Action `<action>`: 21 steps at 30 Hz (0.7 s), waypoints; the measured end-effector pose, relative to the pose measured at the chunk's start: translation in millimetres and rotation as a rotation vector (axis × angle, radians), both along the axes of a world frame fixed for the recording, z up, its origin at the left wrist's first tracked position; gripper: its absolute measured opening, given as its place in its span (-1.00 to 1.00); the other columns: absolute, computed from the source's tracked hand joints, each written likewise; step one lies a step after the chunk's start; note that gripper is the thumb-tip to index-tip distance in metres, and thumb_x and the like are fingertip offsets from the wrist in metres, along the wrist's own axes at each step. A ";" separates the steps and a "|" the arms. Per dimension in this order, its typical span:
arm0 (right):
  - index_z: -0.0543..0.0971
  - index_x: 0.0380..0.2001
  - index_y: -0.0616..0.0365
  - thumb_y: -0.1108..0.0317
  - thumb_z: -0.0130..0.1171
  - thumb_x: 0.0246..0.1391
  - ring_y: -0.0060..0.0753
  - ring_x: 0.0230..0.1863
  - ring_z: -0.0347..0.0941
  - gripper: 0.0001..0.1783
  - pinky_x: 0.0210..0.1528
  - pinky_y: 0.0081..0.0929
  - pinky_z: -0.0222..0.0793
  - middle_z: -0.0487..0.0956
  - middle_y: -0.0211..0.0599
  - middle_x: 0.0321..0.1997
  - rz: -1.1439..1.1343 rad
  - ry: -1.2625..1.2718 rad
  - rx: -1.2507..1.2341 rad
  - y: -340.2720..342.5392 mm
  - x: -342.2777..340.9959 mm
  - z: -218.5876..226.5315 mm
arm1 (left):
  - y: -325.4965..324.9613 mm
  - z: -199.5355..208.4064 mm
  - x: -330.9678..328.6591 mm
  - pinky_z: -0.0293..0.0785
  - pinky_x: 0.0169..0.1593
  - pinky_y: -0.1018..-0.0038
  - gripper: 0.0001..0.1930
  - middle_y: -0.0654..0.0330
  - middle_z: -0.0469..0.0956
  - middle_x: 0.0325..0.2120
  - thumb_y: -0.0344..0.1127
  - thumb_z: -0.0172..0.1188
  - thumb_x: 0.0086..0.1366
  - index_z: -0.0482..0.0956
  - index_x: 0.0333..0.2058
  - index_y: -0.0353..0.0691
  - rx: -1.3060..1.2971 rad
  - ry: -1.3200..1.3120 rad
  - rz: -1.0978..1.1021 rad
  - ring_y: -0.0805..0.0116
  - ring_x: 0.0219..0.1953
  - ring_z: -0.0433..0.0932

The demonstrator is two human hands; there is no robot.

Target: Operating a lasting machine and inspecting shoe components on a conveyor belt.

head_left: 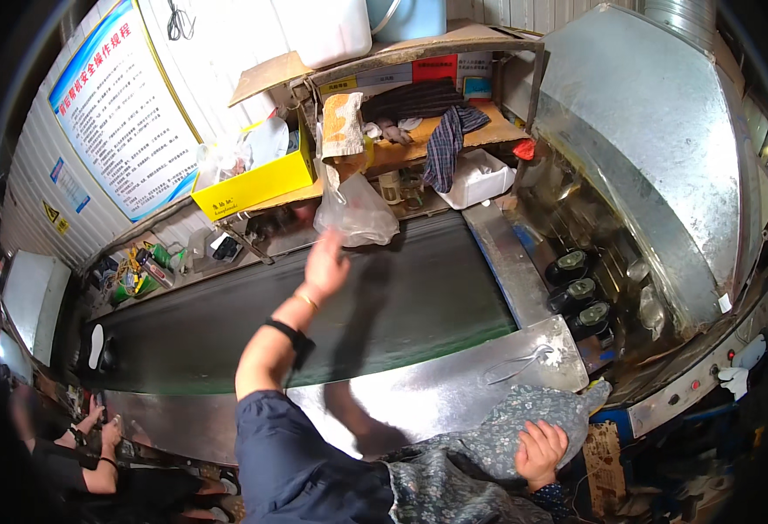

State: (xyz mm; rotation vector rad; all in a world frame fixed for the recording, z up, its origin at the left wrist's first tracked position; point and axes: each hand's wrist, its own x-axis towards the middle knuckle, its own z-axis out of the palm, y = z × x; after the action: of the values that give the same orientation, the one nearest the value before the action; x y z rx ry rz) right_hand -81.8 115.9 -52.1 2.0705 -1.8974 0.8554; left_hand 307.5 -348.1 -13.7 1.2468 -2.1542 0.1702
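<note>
My left hand (325, 266) is stretched out above the dark conveyor belt (428, 297), fingers extended and slightly blurred. Its fingertips come near a clear plastic bag (358, 214) hanging from the shelf's front edge; whether they touch it I cannot tell. I see nothing in that hand. A black band and a thin bangle circle the left wrist and forearm. At the lower right, my right hand (541, 450) rests against a grey floral apron (515, 419), its fingers loosely bent and apart, with nothing seen in them. Between me and the belt runs a shiny metal ledge (419, 371).
A yellow box (257, 179) and a white bin (480, 179) stand on the shelf. Several black rounded items (574, 295) sit by the metal hood (637, 131). A light sole (96, 347) lies at the belt's left end. Another person's hands (100, 428) work at lower left.
</note>
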 end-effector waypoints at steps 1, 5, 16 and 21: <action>0.68 -0.36 0.02 0.27 0.15 -0.06 -0.20 0.04 0.51 -0.79 0.21 -0.12 0.22 0.66 -0.36 -0.09 -0.012 -0.008 0.025 -0.9 0.4 -0.3 | -29.3 21.6 17.2 0.23 0.34 0.12 -0.36 -0.28 0.26 0.22 -0.45 0.27 0.01 0.36 0.14 -0.34 -0.150 -0.032 0.031 -0.24 0.27 0.26; 0.68 -0.38 0.03 0.27 0.16 -0.09 -0.20 0.00 0.53 -0.79 0.20 -0.12 0.23 0.67 -0.35 -0.13 -0.015 0.006 -0.004 -9.4 4.0 -1.5 | -111.4 102.4 73.5 0.07 0.41 0.12 -0.19 -0.14 0.06 0.39 -0.32 0.18 0.12 0.10 0.35 -0.35 -0.105 -0.288 0.569 -0.18 0.38 0.10; 0.67 -0.43 -0.01 0.27 0.14 -0.14 -0.25 -0.07 0.56 -0.81 0.17 -0.17 0.26 0.68 -0.39 -0.19 0.001 -0.006 -0.025 -29.1 11.9 -1.7 | -153.1 152.2 109.7 0.36 0.21 0.19 -0.69 0.11 0.60 -0.08 -0.20 0.29 0.15 0.54 -0.15 -0.13 0.084 -0.528 0.712 0.10 0.13 0.48; 0.67 -0.43 0.00 0.28 0.14 -0.15 -0.24 -0.07 0.56 -0.81 0.17 -0.17 0.26 0.68 -0.36 -0.19 -0.007 -0.022 -0.020 -26.2 11.9 0.4 | -145.2 136.3 117.7 0.41 0.13 0.18 -0.78 0.07 0.63 -0.18 -0.26 0.30 0.11 0.57 -0.26 -0.14 -0.132 -0.426 0.686 0.10 0.05 0.52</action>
State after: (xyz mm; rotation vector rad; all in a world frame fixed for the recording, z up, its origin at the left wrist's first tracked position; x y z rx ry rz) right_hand -69.9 89.7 -51.7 2.0504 -1.8981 0.8961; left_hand 425.2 -493.3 122.5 1.9576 -1.9017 0.9181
